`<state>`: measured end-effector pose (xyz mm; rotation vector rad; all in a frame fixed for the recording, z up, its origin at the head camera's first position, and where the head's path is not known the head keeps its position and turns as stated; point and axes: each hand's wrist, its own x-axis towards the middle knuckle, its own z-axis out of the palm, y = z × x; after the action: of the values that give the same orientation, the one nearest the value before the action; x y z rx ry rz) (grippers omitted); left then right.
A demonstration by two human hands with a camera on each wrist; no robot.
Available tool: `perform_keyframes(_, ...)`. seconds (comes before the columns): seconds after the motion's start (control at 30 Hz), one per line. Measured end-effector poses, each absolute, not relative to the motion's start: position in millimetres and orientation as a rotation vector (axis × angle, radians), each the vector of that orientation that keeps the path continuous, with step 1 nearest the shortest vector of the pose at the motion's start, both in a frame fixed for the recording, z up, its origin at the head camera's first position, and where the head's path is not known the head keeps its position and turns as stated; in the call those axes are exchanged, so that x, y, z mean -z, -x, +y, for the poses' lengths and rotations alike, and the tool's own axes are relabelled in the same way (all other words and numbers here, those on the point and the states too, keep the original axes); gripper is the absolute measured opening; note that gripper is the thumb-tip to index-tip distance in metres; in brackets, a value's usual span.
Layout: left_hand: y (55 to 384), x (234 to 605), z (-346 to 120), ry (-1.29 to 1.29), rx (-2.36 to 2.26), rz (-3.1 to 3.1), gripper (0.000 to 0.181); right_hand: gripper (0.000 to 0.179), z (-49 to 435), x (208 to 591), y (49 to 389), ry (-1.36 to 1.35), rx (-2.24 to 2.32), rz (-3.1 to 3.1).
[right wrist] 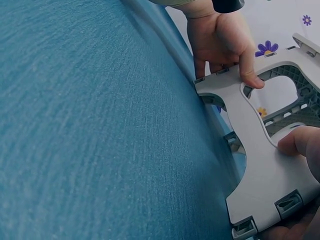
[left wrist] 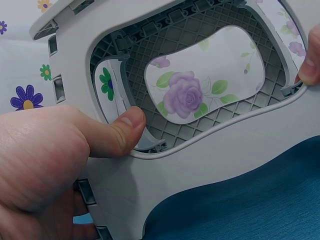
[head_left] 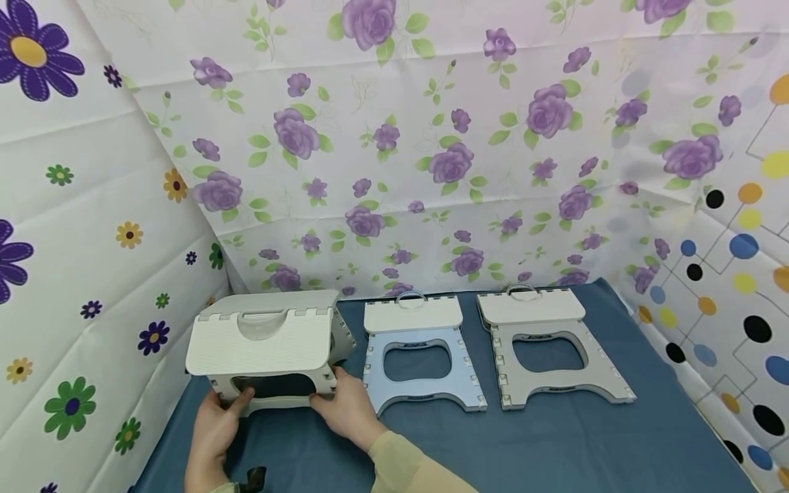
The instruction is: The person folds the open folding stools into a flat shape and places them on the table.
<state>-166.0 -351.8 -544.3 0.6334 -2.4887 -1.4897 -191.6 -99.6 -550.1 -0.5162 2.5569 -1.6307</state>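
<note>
A folding step stool point(head_left: 261, 346) with a whitish top and pale grey legs stands unfolded at the left of the table. My left hand point(head_left: 212, 431) grips the side edge of its near leg panel. In the left wrist view, the left thumb hooks over the rim of the cutout, with the other fingers behind the panel. At the opposite edge, my right hand point(head_left: 348, 407) holds the same panel, its thumb point(right wrist: 292, 142) on the cutout rim. Through that cutout, the latticed inside of the far panel point(left wrist: 137, 90) shows, with a rounded opening in it.
A light blue folding stool point(head_left: 465, 370) lies folded flat in the middle, a grey one point(head_left: 598, 366) to its right. Both have white tops with a handle loop. Dark blue cloth point(head_left: 524, 445) covers the table. Patterned fabric point(head_left: 407, 171) hangs behind and at both sides.
</note>
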Motion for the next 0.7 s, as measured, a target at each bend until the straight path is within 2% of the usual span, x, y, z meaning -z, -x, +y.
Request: perform_keyframes(0.7,166.5,545.2,-350.9,-0.618,1.496,-2.470,0.064,0.052,-100.0,551.5,193.1,0.547,1.626,2.584)
